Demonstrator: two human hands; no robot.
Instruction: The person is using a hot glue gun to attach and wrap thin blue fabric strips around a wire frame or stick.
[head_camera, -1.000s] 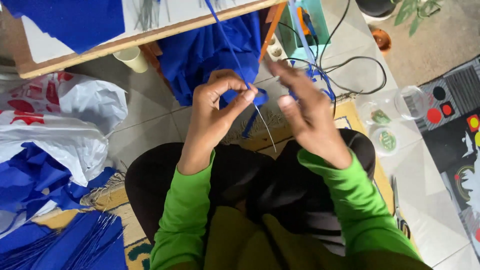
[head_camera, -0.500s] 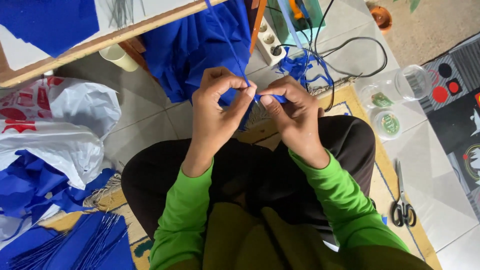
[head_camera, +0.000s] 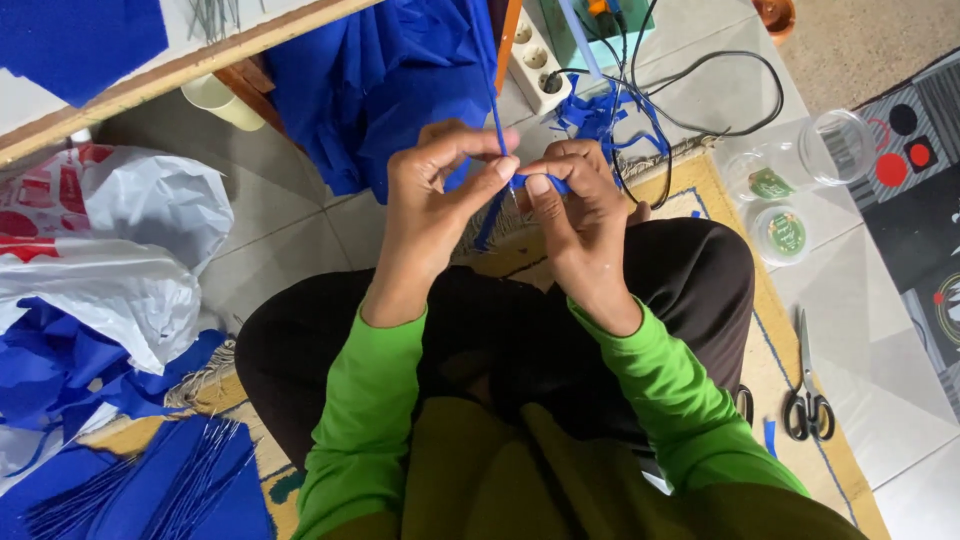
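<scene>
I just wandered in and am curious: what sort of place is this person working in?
Probably a home craft corner on the floor: blue fabric hangs from a low wooden table, scissors lie on the tiles, and a power strip sits nearby.

The person sits on a mat (head_camera: 720, 185) on the floor, both hands meeting above the knees, the left hand (head_camera: 430, 205) and right hand (head_camera: 580, 215) pinching a thin strip (head_camera: 497, 110) between them. Scissors (head_camera: 808, 395) lie on the floor to the right, with lidded cups (head_camera: 785, 232) farther ahead on that side; plastic bags (head_camera: 110, 250) are heaped to the left, cut sheets (head_camera: 150, 490) nearer the person, and a power strip (head_camera: 532, 62) sits ahead
</scene>
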